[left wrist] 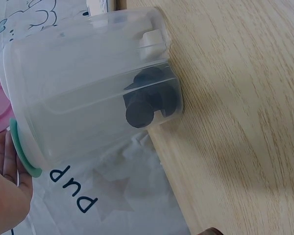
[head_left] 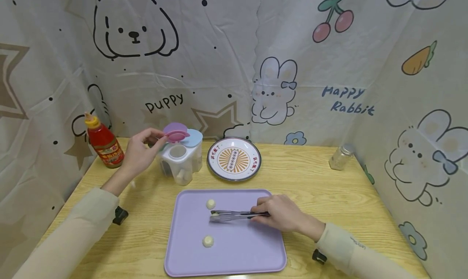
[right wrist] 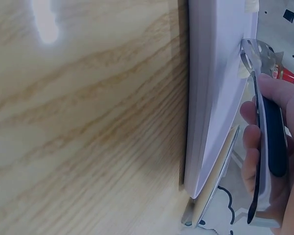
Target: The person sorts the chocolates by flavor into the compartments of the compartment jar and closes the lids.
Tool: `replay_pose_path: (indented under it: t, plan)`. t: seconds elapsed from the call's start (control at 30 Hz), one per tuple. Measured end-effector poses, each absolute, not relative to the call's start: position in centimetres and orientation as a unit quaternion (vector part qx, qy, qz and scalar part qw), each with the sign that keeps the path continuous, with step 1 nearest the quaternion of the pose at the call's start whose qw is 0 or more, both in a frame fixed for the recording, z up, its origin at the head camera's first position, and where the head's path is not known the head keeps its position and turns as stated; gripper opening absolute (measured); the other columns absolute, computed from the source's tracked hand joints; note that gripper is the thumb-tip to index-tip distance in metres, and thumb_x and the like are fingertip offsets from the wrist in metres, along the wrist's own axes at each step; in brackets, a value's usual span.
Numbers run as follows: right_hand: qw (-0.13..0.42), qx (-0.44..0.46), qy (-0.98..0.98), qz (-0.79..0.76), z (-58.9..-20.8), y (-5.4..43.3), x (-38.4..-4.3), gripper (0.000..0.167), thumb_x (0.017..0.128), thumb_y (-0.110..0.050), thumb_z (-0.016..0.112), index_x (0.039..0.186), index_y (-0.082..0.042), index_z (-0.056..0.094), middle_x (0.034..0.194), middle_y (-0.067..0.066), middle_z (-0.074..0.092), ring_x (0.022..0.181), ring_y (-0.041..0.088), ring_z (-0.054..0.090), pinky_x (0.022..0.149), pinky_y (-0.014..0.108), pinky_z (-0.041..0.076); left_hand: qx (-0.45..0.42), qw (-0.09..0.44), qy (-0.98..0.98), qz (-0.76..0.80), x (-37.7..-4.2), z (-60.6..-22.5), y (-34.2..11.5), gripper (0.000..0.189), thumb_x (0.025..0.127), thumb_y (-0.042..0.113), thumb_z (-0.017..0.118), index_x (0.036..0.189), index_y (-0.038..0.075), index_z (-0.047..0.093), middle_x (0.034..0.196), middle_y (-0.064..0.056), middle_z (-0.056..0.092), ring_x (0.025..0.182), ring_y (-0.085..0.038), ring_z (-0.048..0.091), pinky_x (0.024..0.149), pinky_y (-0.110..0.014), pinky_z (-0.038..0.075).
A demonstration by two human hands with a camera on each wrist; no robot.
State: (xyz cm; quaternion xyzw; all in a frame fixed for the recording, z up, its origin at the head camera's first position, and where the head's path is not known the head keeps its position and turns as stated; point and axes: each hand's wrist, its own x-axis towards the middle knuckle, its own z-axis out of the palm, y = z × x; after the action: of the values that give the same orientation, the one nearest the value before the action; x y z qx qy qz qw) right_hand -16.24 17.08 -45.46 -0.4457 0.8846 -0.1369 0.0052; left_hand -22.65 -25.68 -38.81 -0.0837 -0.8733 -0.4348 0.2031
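My left hand (head_left: 143, 150) pinches the raised pink lid (head_left: 177, 136) of a clear condiment box (head_left: 178, 165) with several coloured lids. Below that lid a round compartment stands uncovered. In the left wrist view the box (left wrist: 78, 88) shows dark pieces (left wrist: 149, 98) and a white piece (left wrist: 153, 44) through its wall. My right hand (head_left: 279, 213) grips metal tongs (head_left: 234, 216) with dark handles, low over the purple tray (head_left: 241, 254). A pale round piece (head_left: 215, 215) shows at the tongs' tips. Two more pale round pieces (head_left: 208, 241) lie on the tray.
A patterned plate (head_left: 234, 159) is behind the tray, right of the box. A red sauce bottle (head_left: 105, 141) with a yellow cap stands at the back left, and a small glass jar (head_left: 341, 157) at the back right. Printed cloth (head_left: 219, 47) hangs behind the table.
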Motion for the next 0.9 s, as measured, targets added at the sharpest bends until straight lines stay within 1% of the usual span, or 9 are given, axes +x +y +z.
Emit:
replay_pose_path:
  t: [0.27,0.4,0.57,0.77,0.83,0.9]
  plan:
    - [-0.01,-0.451,0.88,-0.146,-45.7,17.4,-16.2,0.007,0.096,-0.034,0.078,0.098,-0.027,0.08,0.075,-0.014,0.059,0.06,-0.009,0.038,0.052,0.011,0.032,-0.082,0.204,-0.873,-0.435,-22.6,-38.8,-25.7,0.023,0.104,0.023,0.069,0.113,0.003,0.073,0.099,-0.009,0.071,0.081,-0.002,0.056,0.071,-0.015,0.043]
    - [-0.027,-0.453,0.877,-0.156,-45.1,17.5,-16.3,0.01,0.095,-0.032,0.079,0.101,-0.024,0.082,0.079,-0.013,0.065,0.062,-0.01,0.042,0.054,0.01,0.035,-0.082,0.203,-0.873,-0.436,-22.6,-38.7,-25.6,0.023,0.104,0.024,0.069,0.113,0.003,0.073,0.099,-0.01,0.072,0.081,-0.002,0.056,0.071,-0.015,0.044]
    - [-0.055,-0.448,0.875,-0.176,-42.8,17.2,-17.2,0.015,0.094,-0.029,0.08,0.104,-0.018,0.083,0.082,-0.01,0.069,0.063,-0.009,0.044,0.054,0.009,0.036,-0.081,0.204,-0.874,-0.433,-22.4,-38.6,-25.6,0.023,0.104,0.023,0.069,0.114,0.002,0.073,0.1,-0.011,0.072,0.082,0.0,0.056,0.073,-0.015,0.045]
    - [-0.13,-0.453,0.863,-0.185,-39.0,15.7,-19.4,0.018,0.092,-0.027,0.083,0.104,-0.014,0.084,0.089,-0.004,0.077,0.065,-0.002,0.055,0.057,0.015,0.043,-0.082,0.21,-0.872,-0.434,-22.4,-38.6,-25.6,0.023,0.103,0.023,0.069,0.113,0.002,0.074,0.099,-0.009,0.072,0.081,0.003,0.057,0.074,-0.013,0.045]
    - [-0.143,-0.449,0.862,-0.186,-37.9,15.0,-20.2,0.019,0.092,-0.027,0.082,0.105,-0.013,0.084,0.09,-0.003,0.077,0.065,0.0,0.055,0.057,0.016,0.043,-0.083,0.211,-0.872,-0.435,-22.4,-38.6,-25.5,0.023,0.103,0.023,0.069,0.113,0.002,0.074,0.098,-0.006,0.071,0.081,0.003,0.057,0.074,-0.012,0.045]
    - [-0.146,-0.448,0.863,-0.185,-37.0,14.1,-21.1,0.019,0.093,-0.027,0.081,0.106,-0.013,0.084,0.088,-0.003,0.076,0.063,0.001,0.052,0.055,0.017,0.04,-0.085,0.21,-0.871,-0.435,-22.5,-38.7,-25.5,0.023,0.103,0.022,0.07,0.113,0.002,0.074,0.098,-0.004,0.07,0.081,0.003,0.057,0.074,-0.011,0.044]
